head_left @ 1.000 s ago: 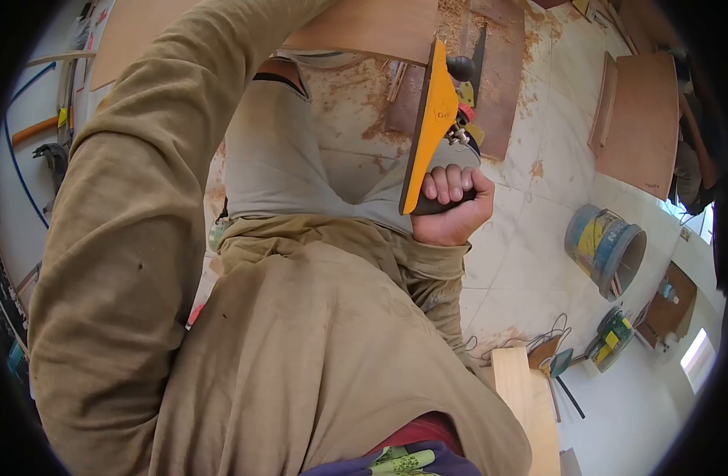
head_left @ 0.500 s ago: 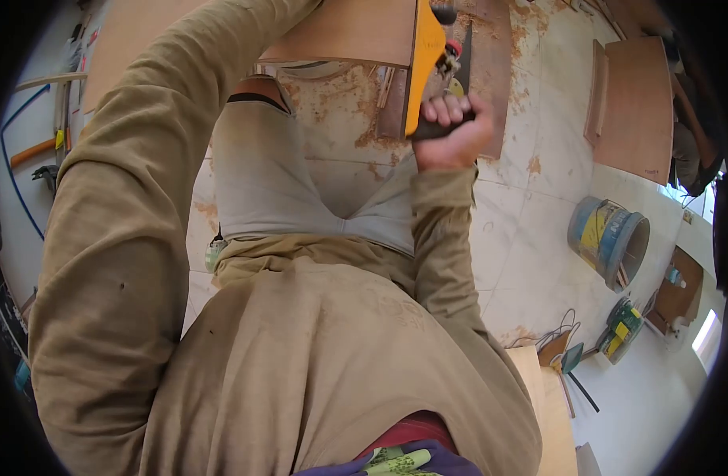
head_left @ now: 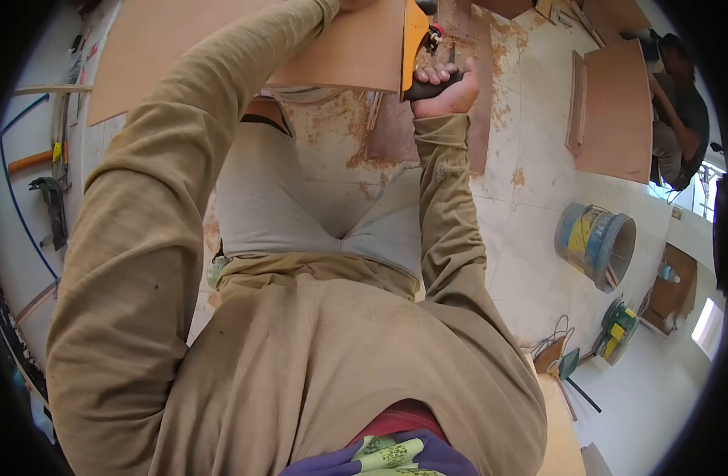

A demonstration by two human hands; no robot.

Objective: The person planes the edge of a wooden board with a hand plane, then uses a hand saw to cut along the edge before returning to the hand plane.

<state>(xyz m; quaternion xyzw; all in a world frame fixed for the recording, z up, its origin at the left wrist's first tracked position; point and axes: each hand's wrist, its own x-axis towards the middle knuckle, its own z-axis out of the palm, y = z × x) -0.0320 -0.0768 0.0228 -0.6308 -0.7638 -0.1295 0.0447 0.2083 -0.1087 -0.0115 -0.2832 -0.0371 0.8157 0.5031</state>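
Head view: the right hand [head_left: 447,87] is curled tight around the dark handle of an orange plane [head_left: 414,40], whose flat face lies against the right edge of a plywood board [head_left: 245,47]. The left arm reaches up over the board; the left hand is mostly cut off at the top edge, so its grip cannot be told. Right of the board, well apart, a bucket [head_left: 598,246] stands on the sawdust-strewn floor [head_left: 530,238].

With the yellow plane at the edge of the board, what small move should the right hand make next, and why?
Probably a short push further along the edge. The right hand grips the dark handle, the yellow plane lies against the plywood board, and the left arm reaches onto the board, seemingly steadying it.
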